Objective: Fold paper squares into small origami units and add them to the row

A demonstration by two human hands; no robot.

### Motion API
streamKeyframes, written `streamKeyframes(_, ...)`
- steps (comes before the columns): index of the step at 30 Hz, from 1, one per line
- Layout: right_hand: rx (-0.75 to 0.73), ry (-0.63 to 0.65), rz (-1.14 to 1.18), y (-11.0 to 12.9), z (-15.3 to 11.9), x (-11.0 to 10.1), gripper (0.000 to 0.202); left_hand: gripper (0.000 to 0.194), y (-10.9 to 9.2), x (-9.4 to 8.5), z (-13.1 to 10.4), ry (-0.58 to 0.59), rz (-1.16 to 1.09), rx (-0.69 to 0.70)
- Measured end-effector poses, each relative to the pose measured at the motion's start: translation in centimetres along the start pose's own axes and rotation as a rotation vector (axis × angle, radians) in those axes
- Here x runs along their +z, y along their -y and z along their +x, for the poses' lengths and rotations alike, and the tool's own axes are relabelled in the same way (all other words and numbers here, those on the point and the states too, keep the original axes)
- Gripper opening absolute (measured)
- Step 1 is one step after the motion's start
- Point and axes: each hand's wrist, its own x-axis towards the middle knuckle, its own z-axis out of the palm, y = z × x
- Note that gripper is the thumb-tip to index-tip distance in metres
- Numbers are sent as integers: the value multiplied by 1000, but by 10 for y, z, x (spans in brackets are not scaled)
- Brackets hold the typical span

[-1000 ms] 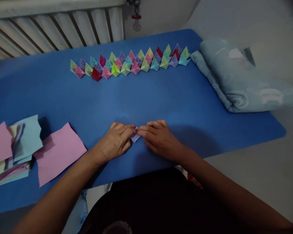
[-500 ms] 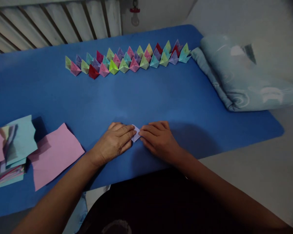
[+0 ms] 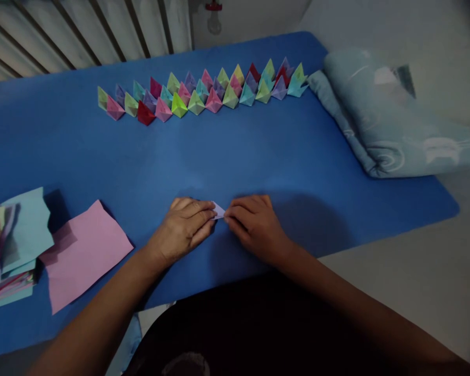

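Note:
A small folded piece of pale lilac paper (image 3: 219, 210) lies between my hands near the front of the blue surface. My left hand (image 3: 188, 222) is closed on its left side, the fingers pressed together over it. From the other side, my right hand (image 3: 253, 222) pinches the right tip, its fingers bunched. Only a narrow pointed part of the paper shows; my fingers cover the rest. To the left of my left forearm lies a loose pink paper sheet (image 3: 88, 253).
Several folded paper boats (image 3: 196, 104) in many colours stand in rows along the back of the blue surface (image 3: 219, 151). A folded grey-blue blanket (image 3: 376, 120) rests at the right. Stacked coloured paper (image 3: 25, 230) is at the far left, beside the pink sheet.
The lilac paper showed as a diamond before; now a narrower triangle is visible, its lower part folded up. My hands stay in nearly the same place. The camera view has shifted slightly.

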Motion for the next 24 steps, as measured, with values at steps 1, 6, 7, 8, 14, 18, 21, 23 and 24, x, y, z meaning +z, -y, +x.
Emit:
streamKeyframes(1,21,0,18,1,1,0,21,17,-1,0,1,6,-6,-36)
streamKeyframes(6,94,25,46,3,6,1,20,16,-4,1,6,19,-33,-194)
streamKeyframes(7,106,33,42,3,8,1,20,16,-5,2,7,20,-33,-218)
streamKeyframes(8,115,37,35,4,9,2,20,16,-5,3,8,21,-34,-239)
streamKeyframes(14,133,35,4,5,11,4,21,14,-6,5,11,29,-68,-305)
streamKeyframes(18,133,34,2,5,12,4,19,24,-4,6,10,2,-67,-340)
streamKeyframes(21,133,52,-22,6,13,4,19,25,-3,7,10,5,-63,-350)
streamKeyframes(23,133,59,-34,6,13,5,19,22,-3,8,11,3,-62,-358)
streamKeyframes(24,132,58,-39,6,13,5,19,21,-3,8,11,2,-62,-363)
